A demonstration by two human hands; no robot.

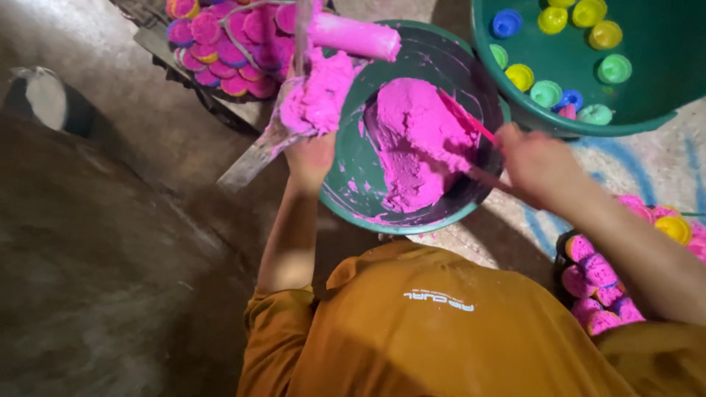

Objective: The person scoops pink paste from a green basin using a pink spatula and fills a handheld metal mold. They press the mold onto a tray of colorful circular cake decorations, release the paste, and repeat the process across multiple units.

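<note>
Left hand [309, 158] was raised and closed around a soft, crumbly lump of pink paste [318, 94], which bulged above its fingers, just outside the round green basin's rim [346, 209]. Right hand [533, 158] gripped a thin pink-smeared stick [465, 121] whose tip lay in the damp, grainy pink mound [419, 140] filling the basin between both hands. Beyond the left hand lay a paste-coated cylinder [354, 35] and a tray of small round pink-filled cups [224, 48]. Past the right hand, a green tub [665, 88] held plastic caps [559, 51]; bare floor lay open outside the left hand.
</note>
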